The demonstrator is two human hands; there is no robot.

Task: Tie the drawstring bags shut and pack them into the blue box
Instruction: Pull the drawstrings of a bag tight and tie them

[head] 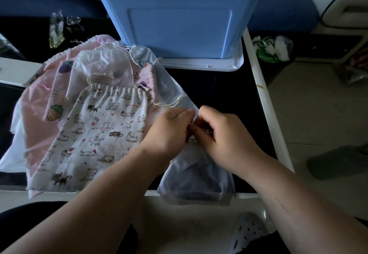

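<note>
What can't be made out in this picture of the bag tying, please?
1. Inside of the blue box: head view; its front wall and the top edge hide it, so packed bags cannot be counted.
2. Cord of the sheer bag: the left hand and right hand cover it; knot state unknown.
3. Contents of the sheer bag: only a dark shape through the fabric.
4. Pile under the cat-print bag: overlapped, count unclear.

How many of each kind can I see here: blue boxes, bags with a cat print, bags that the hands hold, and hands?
Blue box: 1
Cat-print bag: 1
Sheer bag that both hands hold: 1
Hands, left hand and right hand: 2
Total: 5
</note>
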